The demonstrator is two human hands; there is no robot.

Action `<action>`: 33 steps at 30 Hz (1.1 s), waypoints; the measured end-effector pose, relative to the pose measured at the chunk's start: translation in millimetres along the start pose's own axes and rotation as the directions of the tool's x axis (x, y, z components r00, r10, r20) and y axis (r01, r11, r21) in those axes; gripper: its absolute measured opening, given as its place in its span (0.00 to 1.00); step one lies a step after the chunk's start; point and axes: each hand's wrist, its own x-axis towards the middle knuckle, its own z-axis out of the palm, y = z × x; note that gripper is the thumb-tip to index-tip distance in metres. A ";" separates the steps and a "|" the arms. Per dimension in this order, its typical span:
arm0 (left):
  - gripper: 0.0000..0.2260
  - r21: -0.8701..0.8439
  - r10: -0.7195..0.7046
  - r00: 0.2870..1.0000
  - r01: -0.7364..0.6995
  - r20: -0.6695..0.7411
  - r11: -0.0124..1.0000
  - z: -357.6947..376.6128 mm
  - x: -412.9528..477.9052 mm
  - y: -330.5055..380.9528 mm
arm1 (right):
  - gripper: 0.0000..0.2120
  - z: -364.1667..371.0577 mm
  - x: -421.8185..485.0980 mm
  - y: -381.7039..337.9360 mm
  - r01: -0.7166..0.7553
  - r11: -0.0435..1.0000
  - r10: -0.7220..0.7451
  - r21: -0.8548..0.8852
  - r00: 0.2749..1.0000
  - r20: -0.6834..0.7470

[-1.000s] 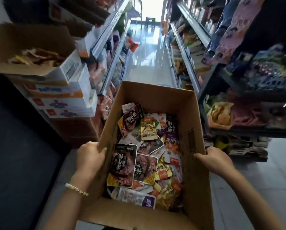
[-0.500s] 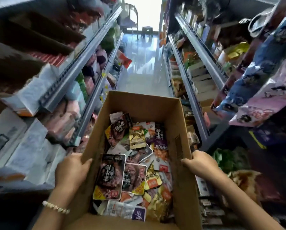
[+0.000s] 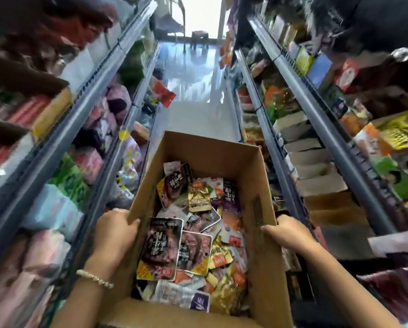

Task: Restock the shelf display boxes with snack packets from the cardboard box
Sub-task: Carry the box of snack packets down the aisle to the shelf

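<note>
The left hand [image 3: 114,235] and right hand [image 3: 290,235] each clamp a side wall of the open cardboard box [image 3: 207,150], thumbs hooked over the rims. Between the hands, loose snack packets [image 3: 193,233] fill the box bottom. Stocked shelves [image 3: 316,129] run outside each hand, with glossy aisle floor [image 3: 193,91] beyond them. A bead bracelet [image 3: 95,278] circles the left wrist.

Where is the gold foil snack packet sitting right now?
In the head view, the gold foil snack packet lies in the far half of the brown cardboard box, mid-aisle, just right of a dark brown packet.
</note>
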 end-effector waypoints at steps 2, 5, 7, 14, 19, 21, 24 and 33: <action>0.09 -0.007 0.038 0.999 -0.037 0.025 0.999 3.3 61.7 31.6 | 0.15 -24.4 44.1 -9.7 -0.033 0.999 0.034 0.030 0.999 -0.024; 0.10 -0.007 0.075 0.995 -0.075 0.059 0.997 30.1 139.5 72.1 | 0.15 -42.8 113.6 -10.6 -0.081 0.996 0.082 0.025 0.995 -0.048; 0.11 -0.017 0.076 0.993 -0.075 0.095 0.997 59.2 183.6 97.3 | 0.17 -49.5 163.5 -7.0 -0.121 0.992 0.123 0.027 0.990 -0.067; 0.13 -0.017 0.018 0.954 -0.014 0.300 1.000 202.7 311.3 153.8 | 0.18 -43.1 352.7 26.3 -0.155 0.987 0.154 -0.049 0.988 -0.023; 0.14 0.000 -0.067 0.929 0.072 0.363 0.997 319.2 364.1 169.8 | 0.18 -0.6 467.0 69.3 -0.194 0.975 0.199 -0.109 0.979 0.040; 0.14 0.022 -0.081 0.923 0.078 0.376 0.997 361.9 377.9 173.8 | 0.18 21.4 502.9 87.7 -0.215 0.969 0.224 -0.123 0.973 0.063; 0.13 0.008 -0.095 0.916 0.100 0.391 0.995 416.2 386.1 175.9 | 0.19 52.5 543.9 111.6 -0.225 0.959 0.239 -0.171 0.969 0.065; 0.11 -0.016 -0.063 0.944 0.072 0.324 0.997 466.7 386.9 185.0 | 0.22 88.9 582.6 151.4 -0.271 0.948 0.284 -0.164 0.957 0.056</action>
